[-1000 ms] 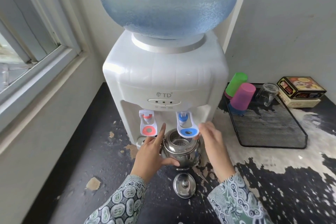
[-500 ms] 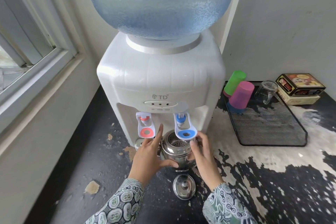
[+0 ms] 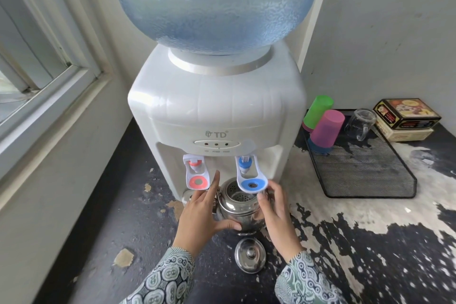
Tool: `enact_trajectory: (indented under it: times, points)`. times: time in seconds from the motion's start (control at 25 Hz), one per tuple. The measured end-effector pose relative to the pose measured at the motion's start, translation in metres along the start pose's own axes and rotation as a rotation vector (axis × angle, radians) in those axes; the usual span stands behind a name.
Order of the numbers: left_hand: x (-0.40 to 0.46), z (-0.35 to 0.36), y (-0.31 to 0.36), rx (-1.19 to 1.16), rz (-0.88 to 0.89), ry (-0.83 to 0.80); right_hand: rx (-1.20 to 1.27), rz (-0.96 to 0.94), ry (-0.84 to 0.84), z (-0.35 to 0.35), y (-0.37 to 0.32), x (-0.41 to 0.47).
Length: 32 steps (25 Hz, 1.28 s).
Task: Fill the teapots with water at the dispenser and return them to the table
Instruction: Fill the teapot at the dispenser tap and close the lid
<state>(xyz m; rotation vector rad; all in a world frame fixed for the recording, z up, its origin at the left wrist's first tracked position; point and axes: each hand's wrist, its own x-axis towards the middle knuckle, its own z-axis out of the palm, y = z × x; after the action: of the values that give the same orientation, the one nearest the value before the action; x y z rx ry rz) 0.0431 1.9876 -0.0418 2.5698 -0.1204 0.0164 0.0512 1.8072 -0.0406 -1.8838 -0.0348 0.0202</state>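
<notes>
A steel teapot with its lid off stands under the blue tap of the white water dispenser. Its mesh strainer shows inside the opening. My left hand cups the teapot's left side, thumb across the front and index finger pointing up. My right hand rests against the pot's right side, with its fingertips touching the blue tap's paddle. The steel lid lies on the counter just in front of the pot. I cannot tell whether water is flowing.
A red tap sits left of the blue one. At the right, a black mesh tray holds a green cup, a pink cup and a glass mug. A box stands behind it. A window frame lines the left wall.
My right hand has moved in from beside the pot to its right side and up to the blue tap's paddle. My left hand has stayed on the pot.
</notes>
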Motion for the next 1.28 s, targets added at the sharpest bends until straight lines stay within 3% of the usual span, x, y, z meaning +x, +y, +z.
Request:
enact_trajectory:
  times: [1.28]
  points:
    - [-0.0041,0.0031,0.0012,0.122,0.025,0.100,0.049,0.022,0.057,0.0041,-0.0029,-0.0037]
